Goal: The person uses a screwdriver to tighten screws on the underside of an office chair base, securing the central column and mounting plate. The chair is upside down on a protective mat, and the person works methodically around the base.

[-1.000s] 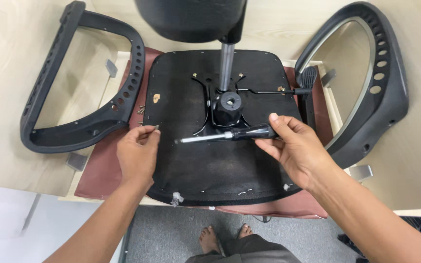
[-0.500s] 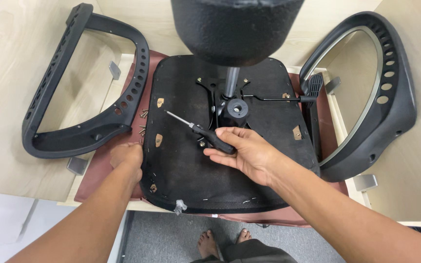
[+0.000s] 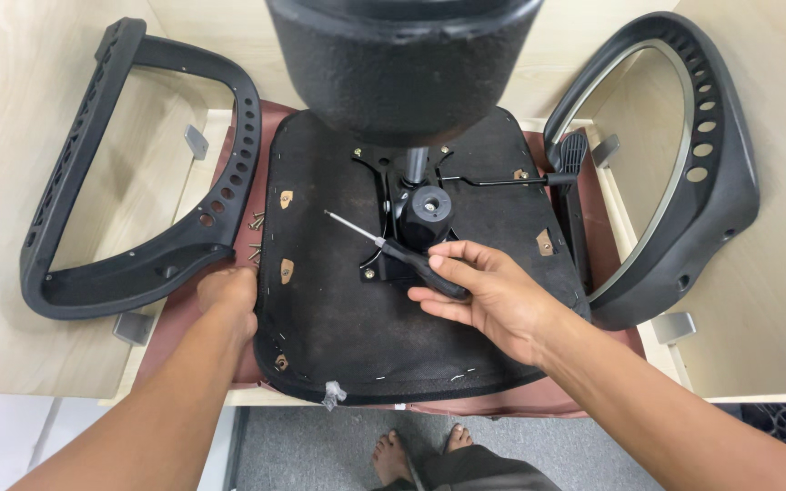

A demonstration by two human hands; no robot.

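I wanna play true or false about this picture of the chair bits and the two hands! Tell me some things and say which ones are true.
1. The right hand holds a screwdriver. True.
2. The left hand holds a hammer. False: it holds no tool; it rests at the left edge of the upturned seat.
3. Two black armrests lie either side of the seat, the left armrest and the right armrest. True.
4. The screwdriver's tip points toward the right armrest. False: it points up and left, toward the loose screws.
5. The seat's cushion side faces up. False: its black underside with the metal mechanism faces up.
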